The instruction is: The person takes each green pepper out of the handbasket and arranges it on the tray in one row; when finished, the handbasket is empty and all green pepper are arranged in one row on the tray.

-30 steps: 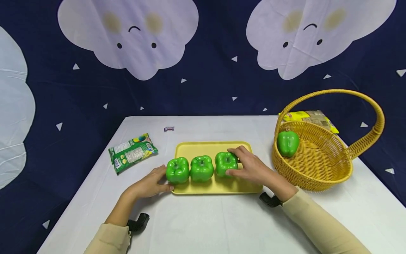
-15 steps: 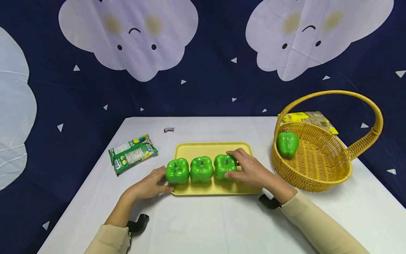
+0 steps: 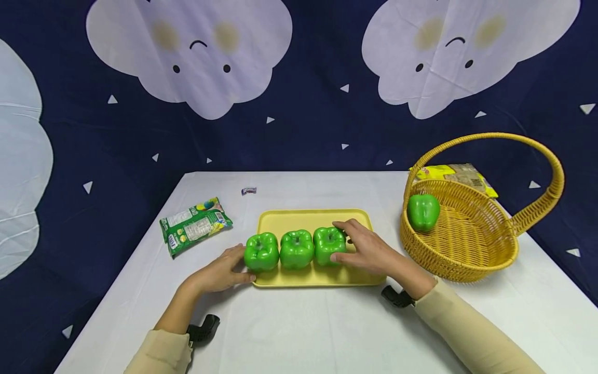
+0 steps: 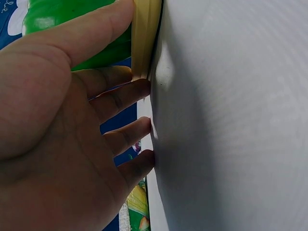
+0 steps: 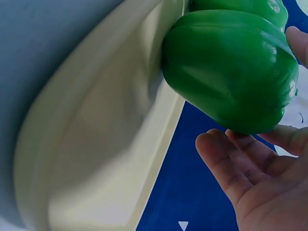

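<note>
The fingers of the right hand (image 3: 366,250) hold the end green pepper (image 3: 328,246), stem up, on their left. The left hand (image 3: 223,270), fingers wide, rests by the yellow tray (image 3: 312,218)'s left edge.

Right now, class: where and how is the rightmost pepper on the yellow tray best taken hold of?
Grip the rightmost pepper round its body, probably thumb in front and fingers behind, coming from the right, where the right hand is. It stands stem-up, its left side crowded by the middle pepper.
</note>
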A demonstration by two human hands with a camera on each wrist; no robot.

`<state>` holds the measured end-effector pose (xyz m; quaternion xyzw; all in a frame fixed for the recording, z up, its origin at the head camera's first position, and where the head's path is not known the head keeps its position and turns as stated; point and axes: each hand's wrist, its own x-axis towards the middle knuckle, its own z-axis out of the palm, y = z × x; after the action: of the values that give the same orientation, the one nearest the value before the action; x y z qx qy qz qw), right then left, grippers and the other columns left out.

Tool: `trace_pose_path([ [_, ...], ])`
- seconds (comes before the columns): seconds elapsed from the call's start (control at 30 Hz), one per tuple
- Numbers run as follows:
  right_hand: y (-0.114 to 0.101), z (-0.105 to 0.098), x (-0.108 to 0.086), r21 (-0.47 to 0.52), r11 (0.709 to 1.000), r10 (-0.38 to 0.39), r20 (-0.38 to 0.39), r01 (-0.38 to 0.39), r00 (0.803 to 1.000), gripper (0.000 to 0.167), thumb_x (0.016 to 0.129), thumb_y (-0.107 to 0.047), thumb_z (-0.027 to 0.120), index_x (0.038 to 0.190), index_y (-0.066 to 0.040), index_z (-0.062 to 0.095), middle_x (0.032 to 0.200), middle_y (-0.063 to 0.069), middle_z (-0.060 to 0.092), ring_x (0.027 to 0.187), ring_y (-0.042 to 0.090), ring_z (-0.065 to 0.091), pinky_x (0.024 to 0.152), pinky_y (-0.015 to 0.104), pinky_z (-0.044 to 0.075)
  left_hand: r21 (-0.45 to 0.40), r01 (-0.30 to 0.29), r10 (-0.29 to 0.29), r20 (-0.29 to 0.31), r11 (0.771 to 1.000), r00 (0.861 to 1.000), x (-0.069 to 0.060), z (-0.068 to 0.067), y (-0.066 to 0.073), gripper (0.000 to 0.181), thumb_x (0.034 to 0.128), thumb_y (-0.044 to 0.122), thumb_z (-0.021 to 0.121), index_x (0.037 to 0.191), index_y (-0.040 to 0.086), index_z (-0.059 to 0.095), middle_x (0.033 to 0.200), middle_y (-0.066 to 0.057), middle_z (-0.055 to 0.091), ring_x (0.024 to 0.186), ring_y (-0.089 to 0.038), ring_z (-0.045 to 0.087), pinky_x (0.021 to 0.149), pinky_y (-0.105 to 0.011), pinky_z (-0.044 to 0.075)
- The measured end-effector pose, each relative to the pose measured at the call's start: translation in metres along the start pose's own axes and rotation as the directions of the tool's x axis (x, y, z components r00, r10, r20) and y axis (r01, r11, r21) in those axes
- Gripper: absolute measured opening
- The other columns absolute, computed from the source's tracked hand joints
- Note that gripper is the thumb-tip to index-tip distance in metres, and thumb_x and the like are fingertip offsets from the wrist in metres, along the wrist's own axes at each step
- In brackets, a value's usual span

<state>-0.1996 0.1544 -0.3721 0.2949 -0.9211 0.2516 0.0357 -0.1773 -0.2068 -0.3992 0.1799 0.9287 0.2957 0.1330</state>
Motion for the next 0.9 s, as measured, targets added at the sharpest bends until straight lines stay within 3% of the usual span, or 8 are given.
trace_pose_path([
  [0.33, -0.001, -0.003, 0.0, -0.004, 1.0, 0.017, 0.009, -0.017, 1.0, 0.078, 0.08, -0.047, 0.07, 0.142, -0.01, 0.039, 0.125, 0.007, 0.054, 0.117, 0.025, 0.054, 0.098, 0.047, 0.048, 0.001, -0.019, 0.019, -0.005, 1.0, 1.0, 0.0, 0.0, -0.002, 0.075, 0.0817, 0.036, 0.071, 0.143, 0.007, 0.038, 0.149, -0.022, 0.034, 0.14, -0.049, 0.019, 0.113, -0.066, 0.017],
  [0.53, -0.002, -0.011, -0.001, 0.018, 1.0, 0.02, 0.0, -0.02, 1.0, 0.076, 0.081, -0.047, 0.069, 0.141, -0.011, 0.04, 0.126, 0.008, 0.053, 0.115, 0.026, 0.055, 0.094, 0.046, 0.05, 0.005, -0.02, 0.02, -0.005, 1.0, 1.0, 0.0, 0.0, -0.002, 0.075, 0.0819, 0.036, 0.071, 0.142, 0.006, 0.038, 0.149, -0.022, 0.035, 0.14, -0.049, 0.019, 0.113, -0.065, 0.017],
  [0.9, 0.002, -0.046, 0.0, 0.015, 0.999, -0.042, -0.135, 0.044, 0.99, 0.07, 0.082, -0.036, 0.073, 0.138, -0.006, 0.042, 0.126, 0.012, 0.054, 0.111, 0.028, 0.056, 0.089, 0.043, 0.052, 0.008, -0.026, 0.026, -0.005, 1.0, 1.0, 0.001, 0.0, -0.002, 0.075, 0.0818, 0.036, 0.071, 0.142, 0.006, 0.038, 0.149, -0.022, 0.035, 0.14, -0.049, 0.02, 0.113, -0.065, 0.017],
])
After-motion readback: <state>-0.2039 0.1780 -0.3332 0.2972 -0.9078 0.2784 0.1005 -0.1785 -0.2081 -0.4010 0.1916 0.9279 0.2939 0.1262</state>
